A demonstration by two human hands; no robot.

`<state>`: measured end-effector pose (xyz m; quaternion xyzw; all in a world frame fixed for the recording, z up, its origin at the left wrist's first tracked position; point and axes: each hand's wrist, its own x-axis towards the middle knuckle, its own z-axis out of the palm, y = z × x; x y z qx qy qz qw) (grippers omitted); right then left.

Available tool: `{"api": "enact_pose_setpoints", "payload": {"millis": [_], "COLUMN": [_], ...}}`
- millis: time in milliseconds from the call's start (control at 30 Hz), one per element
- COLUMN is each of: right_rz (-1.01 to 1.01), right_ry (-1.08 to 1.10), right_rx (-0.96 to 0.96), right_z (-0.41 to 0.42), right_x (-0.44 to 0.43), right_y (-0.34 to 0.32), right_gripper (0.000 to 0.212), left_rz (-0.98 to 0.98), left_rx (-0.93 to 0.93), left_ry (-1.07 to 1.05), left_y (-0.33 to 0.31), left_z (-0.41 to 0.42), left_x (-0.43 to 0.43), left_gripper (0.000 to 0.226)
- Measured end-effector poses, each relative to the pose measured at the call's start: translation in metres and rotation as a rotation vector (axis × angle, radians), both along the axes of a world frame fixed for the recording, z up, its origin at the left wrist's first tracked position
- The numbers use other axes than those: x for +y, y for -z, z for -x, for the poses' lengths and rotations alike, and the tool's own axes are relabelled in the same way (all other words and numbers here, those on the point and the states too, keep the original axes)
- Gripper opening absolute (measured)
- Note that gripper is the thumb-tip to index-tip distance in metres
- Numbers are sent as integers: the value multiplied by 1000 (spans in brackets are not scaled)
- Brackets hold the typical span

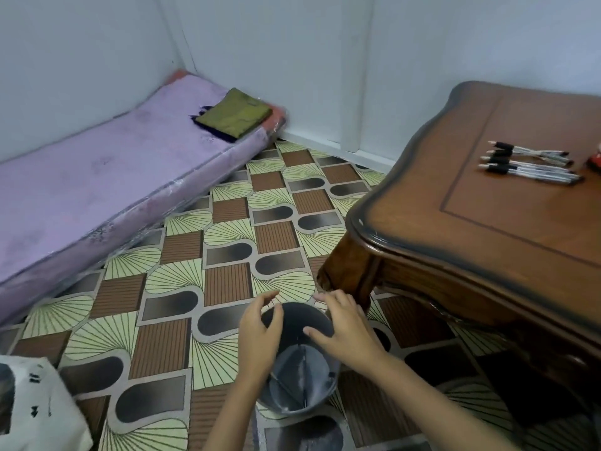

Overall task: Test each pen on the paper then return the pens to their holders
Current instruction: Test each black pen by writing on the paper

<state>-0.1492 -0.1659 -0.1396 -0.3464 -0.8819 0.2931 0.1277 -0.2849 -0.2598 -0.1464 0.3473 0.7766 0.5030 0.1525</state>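
My left hand [260, 333] and right hand [346, 332] touch the grey pen holder [300, 385] on either side, fingers loose and spread. Pens [528, 166] lie on the table [455, 229].

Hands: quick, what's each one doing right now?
Left hand: curved against the gray holder, grip cannot be told.
Right hand: open, resting on the holder's rim.

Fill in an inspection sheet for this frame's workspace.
Surface: wooden table.
Job's things: pens lying on table; grey divided holder down at the floor, no pens inside; paper not seen.
Clutter: red thing at frame edge; white bag.
Hands: left hand beside holder, right hand over its rim, fingers loose.
Cables: nothing seen.
Surroundings: mattress, green cloth, walls.
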Motion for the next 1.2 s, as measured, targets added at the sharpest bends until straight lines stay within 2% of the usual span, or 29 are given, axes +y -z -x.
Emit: {"api": "enact_pose_setpoints", "payload": {"millis": [233, 367, 500, 800, 967, 1100, 1200], "right_rz": [-114, -166, -188, -111, -155, -281, -368], "right_ry": [-3, 63, 209, 521, 642, 756, 741], "right_rx": [284, 389, 446, 382, 248, 80, -34], "right_z": [-5, -13, -39, -117, -160, -195, -216], "right_x": [20, 51, 104, 199, 245, 270, 277], "right_y": [-82, -131, -153, -155, -146, -139, -136], "right_gripper": [40, 30, 21, 15, 17, 21, 16], "left_rz": [-118, -211, -242, -252, -144, -51, -39], "left_rx": [58, 62, 72, 85, 135, 282, 444], "left_ry": [113, 196, 274, 501, 623, 714, 739], "left_y": [-65, -112, -145, -157, -146, -142, -136], "left_z": [12, 5, -11, -85, -124, -152, -164], "left_x": [52, 84, 129, 233, 277, 298, 306], "left_gripper": [21, 17, 16, 17, 18, 22, 24]}}
